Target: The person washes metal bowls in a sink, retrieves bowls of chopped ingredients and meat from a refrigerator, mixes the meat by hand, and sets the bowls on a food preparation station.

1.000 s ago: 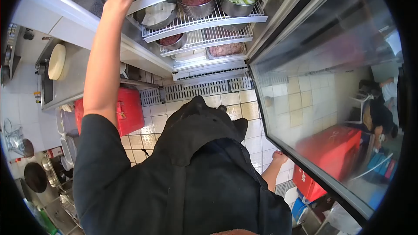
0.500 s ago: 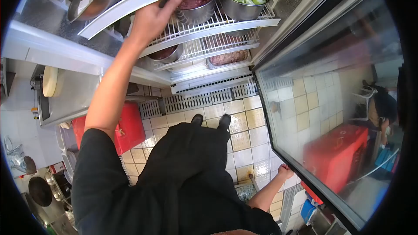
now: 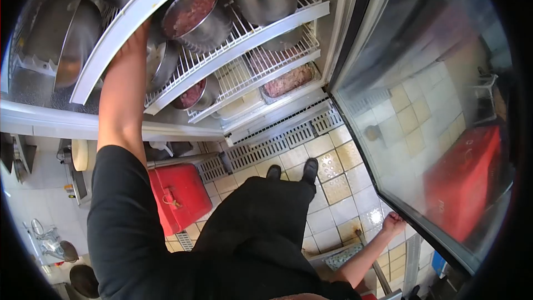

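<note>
My left hand (image 3: pixel 133 44) reaches into an open refrigerator, under the curved white front edge of the upper shelf (image 3: pixel 141 8). Its fingers are mostly hidden there. Just right of it stands a steel pot (image 3: pixel 206 34) of raw red meat, tilted in the view. A second steel pot (image 3: pixel 166 66) with pale contents sits beside my wrist. Farther right, a steel pot (image 3: pixel 267 8) holds chopped pale-green vegetable pieces. Down on the right, my right hand (image 3: pixel 393 224) has its fingers curled at the edge of the glass refrigerator door (image 3: pixel 383 189), which stands open.
Lower wire shelves hold a small pot (image 3: pixel 209 92) of red meat and a tray (image 3: pixel 290 82) of pinkish meat. A large steel bowl (image 3: pixel 78 44) sits at upper left. A red box (image 3: pixel 180 197) stands on the tiled floor (image 3: pixel 338 183) beside me.
My left hand has moved left, away from the meat pot's rim, and deeper under the upper shelf edge. The view has shifted, and my right hand stays at the door's edge.
</note>
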{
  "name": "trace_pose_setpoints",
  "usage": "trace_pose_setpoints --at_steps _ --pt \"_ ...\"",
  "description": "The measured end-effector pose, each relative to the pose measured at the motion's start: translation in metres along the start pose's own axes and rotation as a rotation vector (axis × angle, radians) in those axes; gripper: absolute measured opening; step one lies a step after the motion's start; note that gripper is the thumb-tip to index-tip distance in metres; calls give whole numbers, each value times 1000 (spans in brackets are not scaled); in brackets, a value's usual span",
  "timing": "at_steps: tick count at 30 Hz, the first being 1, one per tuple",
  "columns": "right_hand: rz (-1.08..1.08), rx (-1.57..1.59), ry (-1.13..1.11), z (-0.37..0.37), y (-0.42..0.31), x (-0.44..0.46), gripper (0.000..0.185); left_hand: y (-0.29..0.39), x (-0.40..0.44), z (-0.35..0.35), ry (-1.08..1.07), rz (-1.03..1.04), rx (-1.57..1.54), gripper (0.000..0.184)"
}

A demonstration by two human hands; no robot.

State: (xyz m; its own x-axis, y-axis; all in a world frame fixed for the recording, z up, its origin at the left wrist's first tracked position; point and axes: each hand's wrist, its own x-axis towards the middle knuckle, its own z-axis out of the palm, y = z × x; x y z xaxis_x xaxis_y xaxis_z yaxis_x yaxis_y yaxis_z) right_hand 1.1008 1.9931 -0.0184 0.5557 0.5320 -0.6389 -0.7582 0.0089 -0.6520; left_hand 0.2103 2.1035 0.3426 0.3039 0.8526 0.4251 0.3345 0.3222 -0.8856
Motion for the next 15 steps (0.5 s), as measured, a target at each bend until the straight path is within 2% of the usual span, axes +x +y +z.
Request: trace_pose_setpoints --at_steps 2,6,7,10,15 --pt "-48 4 -18 -9 4 10 24 -4 -10 2 46 67 137 29" --pt "-63 -36 113 24 5 -19 22 -13 -27 2 118 147 309 26" --pt "-76 -52 51 11 5 -5 30 -14 -31 3 142 161 343 26" --pt "-37 -28 -7 -5 2 10 30 -12 -40 7 223 213 436 24" --pt "-27 -74 29 6 3 4 27 -12 -54 9 332 284 533 23"
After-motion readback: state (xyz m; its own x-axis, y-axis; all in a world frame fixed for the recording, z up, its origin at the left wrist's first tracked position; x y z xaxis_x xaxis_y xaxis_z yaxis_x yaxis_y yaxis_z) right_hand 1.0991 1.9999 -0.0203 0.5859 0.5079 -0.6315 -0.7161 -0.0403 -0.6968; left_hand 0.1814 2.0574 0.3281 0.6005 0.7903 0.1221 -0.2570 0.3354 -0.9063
